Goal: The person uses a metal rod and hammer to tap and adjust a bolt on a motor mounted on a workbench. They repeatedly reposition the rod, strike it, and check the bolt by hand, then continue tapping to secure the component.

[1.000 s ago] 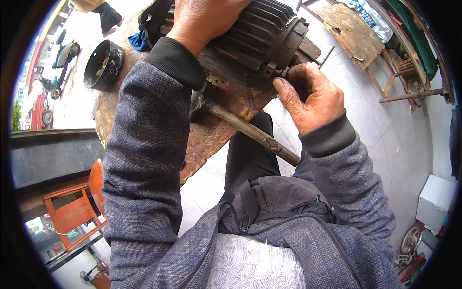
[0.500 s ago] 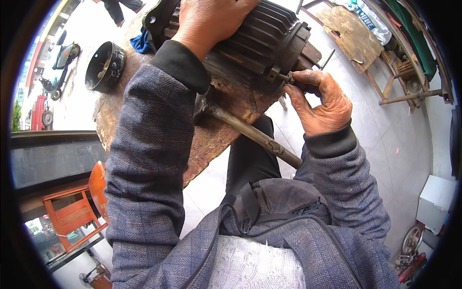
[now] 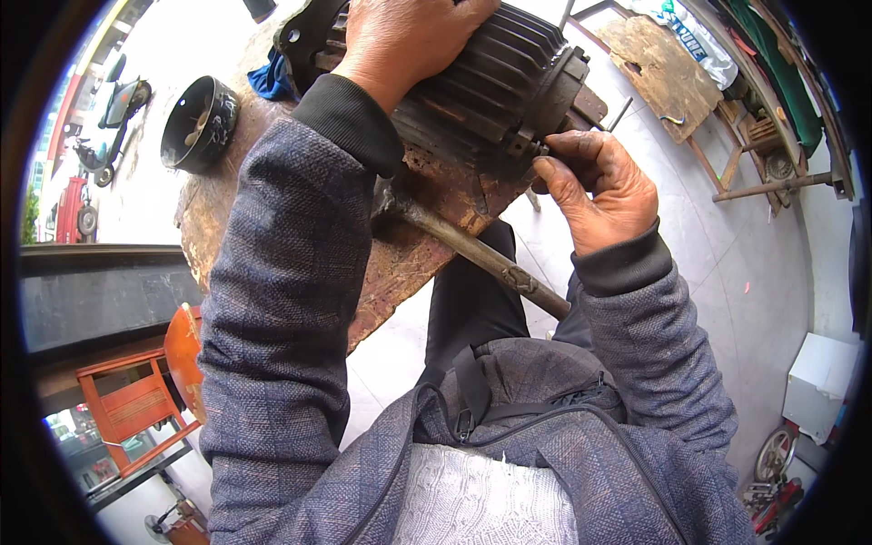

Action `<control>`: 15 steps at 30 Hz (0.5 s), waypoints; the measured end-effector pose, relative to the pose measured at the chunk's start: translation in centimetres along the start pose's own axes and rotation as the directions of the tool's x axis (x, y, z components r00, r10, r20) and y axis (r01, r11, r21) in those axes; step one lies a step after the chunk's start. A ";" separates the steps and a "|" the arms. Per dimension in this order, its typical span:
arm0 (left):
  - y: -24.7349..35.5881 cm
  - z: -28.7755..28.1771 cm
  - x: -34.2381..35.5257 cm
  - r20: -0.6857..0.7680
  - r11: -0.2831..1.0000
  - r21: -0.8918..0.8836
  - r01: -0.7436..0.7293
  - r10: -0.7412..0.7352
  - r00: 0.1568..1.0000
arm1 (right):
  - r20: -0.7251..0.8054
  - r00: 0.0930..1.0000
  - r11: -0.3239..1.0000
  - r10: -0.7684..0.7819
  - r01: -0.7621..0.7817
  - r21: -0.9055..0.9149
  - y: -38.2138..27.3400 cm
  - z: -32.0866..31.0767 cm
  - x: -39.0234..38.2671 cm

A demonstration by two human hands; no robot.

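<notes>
A dark, finned electric motor (image 3: 481, 86) lies on its side on a worn wooden bench (image 3: 386, 304). My left hand (image 3: 413, 41) grips the top of its housing; the fingertips are partly hidden at the upper edge. At the motor's right end, my right hand (image 3: 604, 186) pinches a small bolt (image 3: 540, 149) between thumb and forefinger, right at a lug on the end cover. The other fingers of that hand curl behind. A hammer with a wooden handle (image 3: 481, 254) lies below the motor, the handle sticking out past the bench edge toward me.
A black round tin (image 3: 200, 125) and a blue cloth (image 3: 270, 80) sit on the left of the bench. A wooden board (image 3: 663, 73) on a frame stands at the right. An orange-brown wooden chair (image 3: 136, 409) is at the lower left.
The motor and my left hand have shifted slightly right in view. My right fingers have rolled a little at the bolt. A person's legs at the upper left have mostly left the view.
</notes>
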State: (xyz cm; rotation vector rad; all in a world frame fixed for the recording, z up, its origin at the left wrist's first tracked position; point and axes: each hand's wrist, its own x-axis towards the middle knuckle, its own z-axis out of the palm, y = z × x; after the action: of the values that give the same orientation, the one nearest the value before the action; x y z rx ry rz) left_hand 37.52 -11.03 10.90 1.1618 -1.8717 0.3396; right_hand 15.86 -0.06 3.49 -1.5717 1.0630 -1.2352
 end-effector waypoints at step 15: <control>0.0 0.0 -0.1 -0.041 1.000 0.007 0.000 0.000 0.999 | -0.010 1.000 0.979 0.006 -0.007 -0.205 -1.1 0.0 -0.2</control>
State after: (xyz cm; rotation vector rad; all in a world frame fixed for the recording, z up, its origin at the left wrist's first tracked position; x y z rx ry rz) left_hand 37.55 -10.93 10.86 1.1513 -1.8362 0.3674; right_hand 15.93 0.40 4.54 -1.7170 1.2328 -1.1586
